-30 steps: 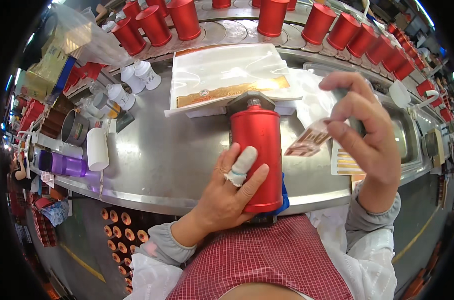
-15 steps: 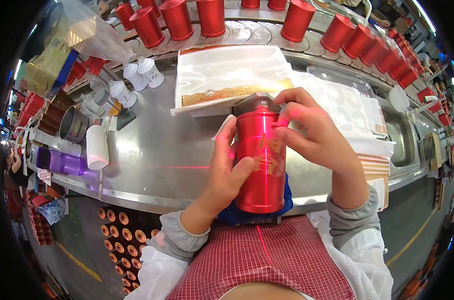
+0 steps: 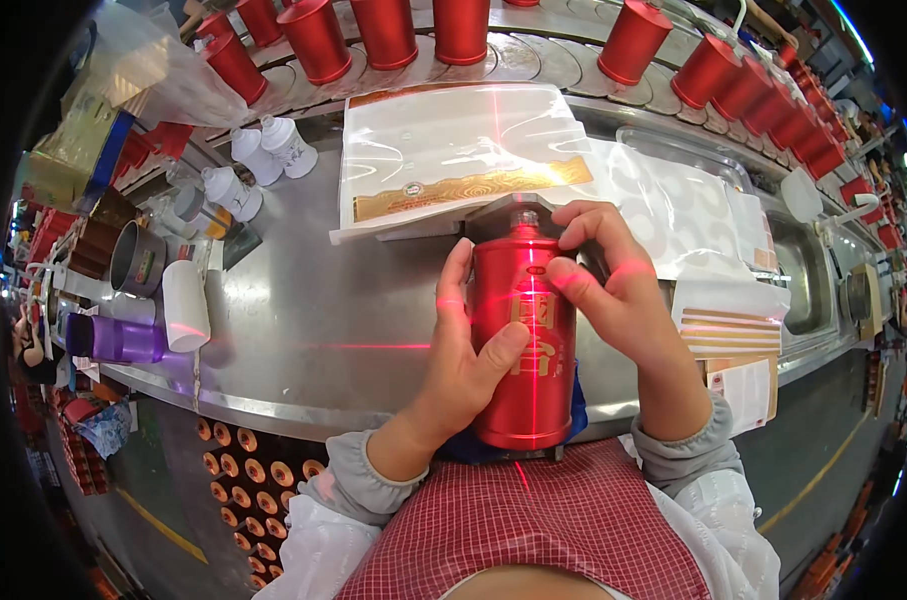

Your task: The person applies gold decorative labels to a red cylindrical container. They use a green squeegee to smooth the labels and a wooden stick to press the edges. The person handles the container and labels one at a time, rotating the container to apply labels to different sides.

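Observation:
A red metallic bottle [image 3: 508, 400] with gold lettering stands upright before me, its bare neck at the top. My left hand [image 3: 473, 340] wraps round its left side, thumb across the front. My right hand [image 3: 608, 265] is at the upper right side of the bottle, fingers curled by the shoulder and thumb pressed against the front. Beside that thumb a small dark oval label [image 3: 535, 270] lies on the bottle. Red laser lines cross the bottle and both hands. Behind the neck sits a dark angular plate [image 3: 488, 212], and something blue [image 3: 463, 445] shows under the bottle.
Sheets of printed labels [image 3: 453, 140] and white sticker sheets [image 3: 663, 200] lie behind the bottle. Beyond them, red bottles [image 3: 388, 35] stand on a curved conveyor [image 3: 523, 65]. White bell-shaped pieces [image 3: 288, 148], a white roll [image 3: 185, 305] and a purple bottle [image 3: 123, 338] are at left.
The bottle has turned, so its gold lettering faces me more. My right thumb has moved from a pinch beside the bottle onto its front, by the oval label. Conveyor bottles have shifted right.

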The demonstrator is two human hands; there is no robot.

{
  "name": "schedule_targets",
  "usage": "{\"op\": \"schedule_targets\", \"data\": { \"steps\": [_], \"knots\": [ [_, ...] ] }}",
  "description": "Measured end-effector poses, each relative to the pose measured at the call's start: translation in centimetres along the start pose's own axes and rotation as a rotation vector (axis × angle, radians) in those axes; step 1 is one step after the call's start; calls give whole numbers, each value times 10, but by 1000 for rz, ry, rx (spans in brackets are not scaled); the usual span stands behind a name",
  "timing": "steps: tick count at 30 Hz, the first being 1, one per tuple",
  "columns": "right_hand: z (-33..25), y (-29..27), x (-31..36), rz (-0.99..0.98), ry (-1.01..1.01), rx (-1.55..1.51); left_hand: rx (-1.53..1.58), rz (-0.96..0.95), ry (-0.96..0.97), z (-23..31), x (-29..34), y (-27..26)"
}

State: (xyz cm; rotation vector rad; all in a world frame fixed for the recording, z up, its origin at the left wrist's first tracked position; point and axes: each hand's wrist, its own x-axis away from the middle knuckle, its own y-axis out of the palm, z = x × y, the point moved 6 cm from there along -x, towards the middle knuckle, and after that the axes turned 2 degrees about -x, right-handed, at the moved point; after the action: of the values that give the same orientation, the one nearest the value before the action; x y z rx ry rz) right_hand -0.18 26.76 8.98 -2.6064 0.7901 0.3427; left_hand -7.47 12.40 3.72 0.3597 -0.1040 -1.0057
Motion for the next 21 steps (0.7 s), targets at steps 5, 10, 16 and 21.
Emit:
{"op": "schedule_targets", "data": {
  "steps": [5,10,16,21],
  "knots": [
    [2,4,-3,21,12,16,-78,-13,12,1,-3,0],
    [7,3,-1,12,52,1,-2,-1,0,1,-4,0],
    [7,4,8,11,32,9,-40,-31,-33,-5,-2,-2],
    [10,5,8,21,74,2,-9,-24,-43,-3,-2,0]
  ]
}}
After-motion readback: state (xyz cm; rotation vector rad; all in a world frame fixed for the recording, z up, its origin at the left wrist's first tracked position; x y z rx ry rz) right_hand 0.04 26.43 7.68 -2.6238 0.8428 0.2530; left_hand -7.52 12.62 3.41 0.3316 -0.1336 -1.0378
